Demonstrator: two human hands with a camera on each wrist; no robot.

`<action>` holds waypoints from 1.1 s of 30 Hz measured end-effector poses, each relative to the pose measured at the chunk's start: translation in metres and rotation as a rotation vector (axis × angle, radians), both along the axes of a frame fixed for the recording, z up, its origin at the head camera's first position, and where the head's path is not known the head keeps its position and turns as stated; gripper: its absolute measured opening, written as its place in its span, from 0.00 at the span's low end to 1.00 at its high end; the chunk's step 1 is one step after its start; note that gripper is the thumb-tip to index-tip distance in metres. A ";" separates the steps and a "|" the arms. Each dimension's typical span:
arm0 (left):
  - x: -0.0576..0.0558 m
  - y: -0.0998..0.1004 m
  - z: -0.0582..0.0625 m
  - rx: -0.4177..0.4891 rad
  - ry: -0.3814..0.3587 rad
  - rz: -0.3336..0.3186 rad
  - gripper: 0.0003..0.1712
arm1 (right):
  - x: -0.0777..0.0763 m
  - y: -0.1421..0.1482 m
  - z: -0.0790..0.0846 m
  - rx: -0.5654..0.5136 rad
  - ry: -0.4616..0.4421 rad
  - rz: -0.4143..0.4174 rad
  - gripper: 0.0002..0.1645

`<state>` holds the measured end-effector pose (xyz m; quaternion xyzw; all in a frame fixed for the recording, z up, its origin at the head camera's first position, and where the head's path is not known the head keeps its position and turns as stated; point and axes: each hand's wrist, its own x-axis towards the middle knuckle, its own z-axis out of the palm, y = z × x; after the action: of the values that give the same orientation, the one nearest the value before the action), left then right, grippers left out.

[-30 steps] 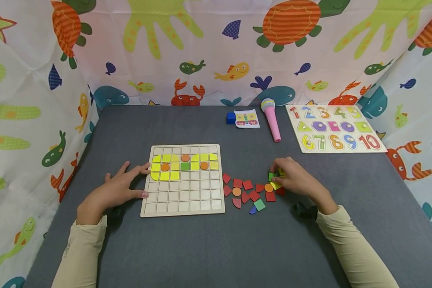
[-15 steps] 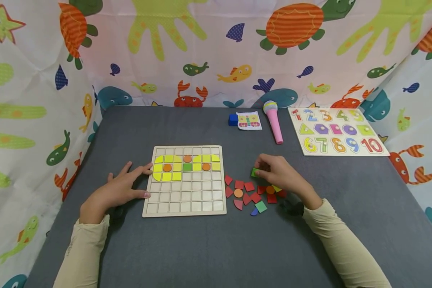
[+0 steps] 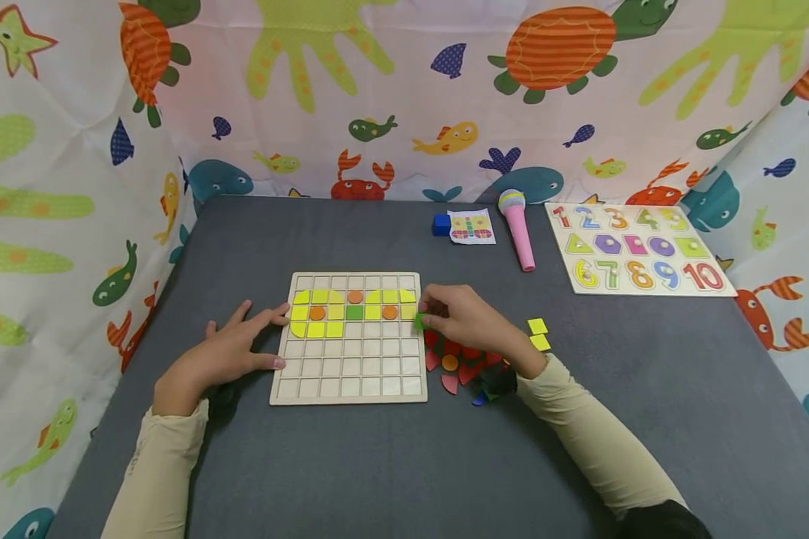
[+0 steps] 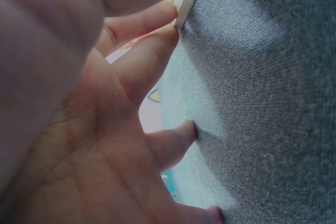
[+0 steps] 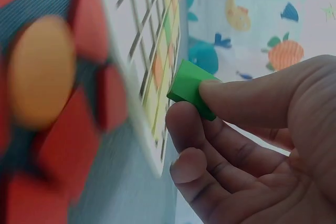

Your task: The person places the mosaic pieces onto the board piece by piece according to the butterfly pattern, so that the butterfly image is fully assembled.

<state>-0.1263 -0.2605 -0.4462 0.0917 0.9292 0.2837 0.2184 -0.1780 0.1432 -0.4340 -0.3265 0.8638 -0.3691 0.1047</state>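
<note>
A wooden grid board [image 3: 377, 367] lies on the grey table, its upper rows partly filled with yellow tiles, orange discs and one green square. My left hand [image 3: 225, 355] rests at the board's left edge, fingers spread, thumb and fingertips touching the rim. At the right edge, my right hand [image 3: 472, 318] pinches a green square tile [image 5: 189, 85] between thumb and fingers, close to the board's rim. Beneath that hand lies a loose pile of red tiles [image 3: 450, 384] with an orange disc [image 3: 449, 363], partly hidden by the hand and wrist.
Two yellow tiles [image 3: 538, 334] lie right of the forearm. Farther back are a blue block [image 3: 441, 224], a pattern card [image 3: 472, 227], a pink toy microphone [image 3: 519, 233] and a number puzzle board [image 3: 640, 251]. A printed curtain [image 3: 404, 90] surrounds the table's back and sides.
My right hand has picked the green tile from the right of the pile and carried it left to the board's edge. The left hand stays at the board's left rim.
</note>
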 end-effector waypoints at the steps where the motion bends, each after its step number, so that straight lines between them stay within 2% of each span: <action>1: 0.000 0.000 0.000 -0.004 0.000 -0.002 0.52 | -0.001 -0.006 0.001 -0.004 -0.002 0.013 0.05; 9: 0.001 0.000 0.001 0.009 0.002 -0.006 0.56 | -0.010 -0.047 0.000 0.005 0.010 0.098 0.02; 15: 0.001 0.000 0.002 0.021 0.018 -0.024 0.53 | -0.015 -0.071 -0.002 0.012 0.037 0.152 0.01; 26: -0.001 -0.002 0.001 0.014 0.013 -0.020 0.55 | -0.017 -0.101 -0.004 0.041 0.081 0.190 0.04; 33: 0.001 -0.003 0.001 0.019 0.002 -0.010 0.56 | -0.015 -0.110 -0.009 0.104 0.093 0.176 0.04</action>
<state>-0.1255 -0.2636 -0.4455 0.0989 0.9263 0.2911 0.2178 -0.1934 0.0327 -0.4426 -0.4121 0.8537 -0.2976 0.1132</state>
